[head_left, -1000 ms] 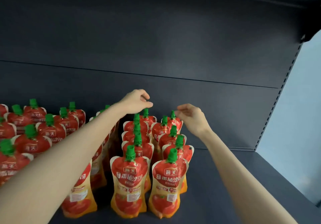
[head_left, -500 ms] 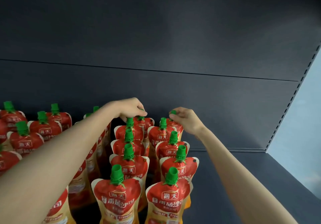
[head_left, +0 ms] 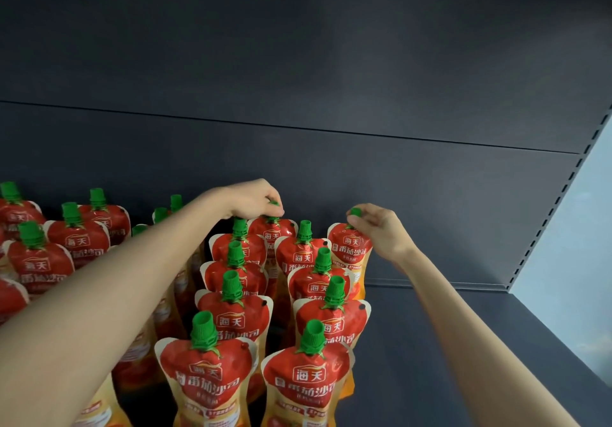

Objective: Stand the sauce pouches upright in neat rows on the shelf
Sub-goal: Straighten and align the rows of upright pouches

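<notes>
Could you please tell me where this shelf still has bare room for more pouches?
The bare shelf floor right of the pouch the right hand pinches, running to the back panel and the slotted upright. Left of that it is crowded: pouch rows stand close together around the left hand, with only narrow gaps.

Red, green-capped sauce pouches (head_left: 207,373) upright in close rows on dark shelf (head_left: 430,344).

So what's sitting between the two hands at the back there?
One upright pouch, its green cap showing between the left hand and right hand, in the head view.
</notes>
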`<action>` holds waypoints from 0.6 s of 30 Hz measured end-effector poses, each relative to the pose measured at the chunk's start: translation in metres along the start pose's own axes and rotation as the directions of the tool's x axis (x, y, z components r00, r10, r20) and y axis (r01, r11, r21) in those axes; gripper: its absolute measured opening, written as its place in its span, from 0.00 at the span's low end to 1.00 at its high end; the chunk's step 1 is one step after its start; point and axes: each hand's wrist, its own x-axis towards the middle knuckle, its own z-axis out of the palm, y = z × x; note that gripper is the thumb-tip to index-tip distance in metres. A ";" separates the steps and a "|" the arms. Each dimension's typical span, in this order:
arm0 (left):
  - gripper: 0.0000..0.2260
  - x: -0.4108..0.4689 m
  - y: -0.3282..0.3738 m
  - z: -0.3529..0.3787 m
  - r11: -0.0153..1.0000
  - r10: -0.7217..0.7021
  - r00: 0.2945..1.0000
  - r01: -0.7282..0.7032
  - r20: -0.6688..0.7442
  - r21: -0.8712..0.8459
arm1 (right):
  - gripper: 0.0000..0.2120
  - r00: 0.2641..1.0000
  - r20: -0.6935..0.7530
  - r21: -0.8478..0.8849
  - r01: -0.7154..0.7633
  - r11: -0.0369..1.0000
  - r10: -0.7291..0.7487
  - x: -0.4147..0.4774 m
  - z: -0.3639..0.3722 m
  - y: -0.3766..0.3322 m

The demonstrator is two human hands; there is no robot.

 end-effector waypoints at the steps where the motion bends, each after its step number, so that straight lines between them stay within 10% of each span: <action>1: 0.07 0.000 -0.001 0.000 1.000 0.001 1.000 -0.001 -0.001 0.006 | 0.09 1.000 0.000 0.007 0.000 1.000 0.000 0.000 0.002 0.000; 18: 0.08 -0.001 -0.007 0.002 1.000 -0.008 1.000 0.009 -0.019 0.017 | 0.13 1.000 0.001 -0.006 -0.011 1.000 0.011 0.001 0.009 -0.004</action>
